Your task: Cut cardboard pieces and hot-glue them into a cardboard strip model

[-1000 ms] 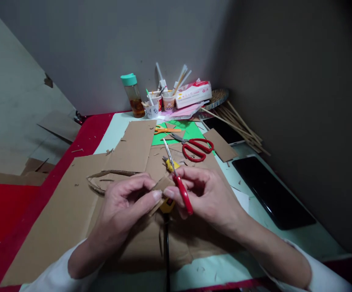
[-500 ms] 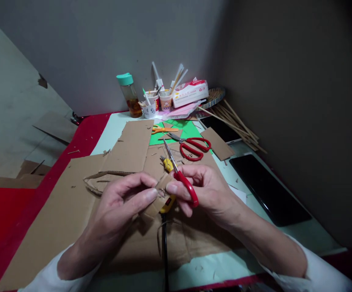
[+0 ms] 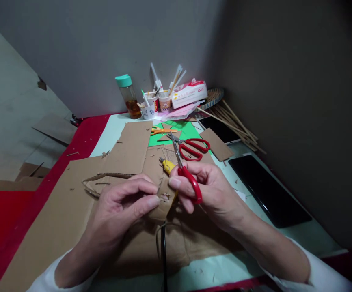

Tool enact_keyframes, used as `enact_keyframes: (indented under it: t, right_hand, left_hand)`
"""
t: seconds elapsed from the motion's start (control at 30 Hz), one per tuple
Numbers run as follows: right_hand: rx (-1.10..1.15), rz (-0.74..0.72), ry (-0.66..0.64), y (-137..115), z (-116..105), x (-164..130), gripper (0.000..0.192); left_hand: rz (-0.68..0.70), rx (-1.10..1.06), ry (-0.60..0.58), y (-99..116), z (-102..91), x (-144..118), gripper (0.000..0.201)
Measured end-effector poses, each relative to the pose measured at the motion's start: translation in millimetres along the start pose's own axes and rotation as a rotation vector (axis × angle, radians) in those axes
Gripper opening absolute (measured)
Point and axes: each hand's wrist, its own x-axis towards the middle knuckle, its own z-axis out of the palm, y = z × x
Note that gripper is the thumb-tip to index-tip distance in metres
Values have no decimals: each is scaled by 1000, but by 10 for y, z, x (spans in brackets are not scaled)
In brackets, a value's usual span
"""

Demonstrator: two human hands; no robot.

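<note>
L: my left hand point(image 3: 119, 202) pinches small brown cardboard piece point(image 3: 165, 194) between thumb and forefinger | R: my right hand point(image 3: 210, 190) closed round small red-handled scissors point(image 3: 185, 172); blades point away | piece sits between both hands, touching right thumb, above big cardboard sheet point(image 3: 57, 219)

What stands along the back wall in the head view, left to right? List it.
Teal-capped bottle → white paper cup → orange-patterned cup → tissue pack → woven mat.
</note>
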Motion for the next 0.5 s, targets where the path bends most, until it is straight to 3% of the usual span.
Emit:
enact_keyframes:
  t: [0.13, 0.33, 0.5]
  right_hand:
    - [4, -12, -17, 13, -15, 20, 21]
    - [-134, -74, 78, -52, -4, -56, 20]
    - [-389, 47, -76, -139, 112, -144, 28]
  left_hand:
    - [-6, -28, -6, 8, -1, -14, 5]
    - [-44, -233, 219, -1, -41, -25, 10]
    - [35, -328, 355, 21, -42, 39, 12]
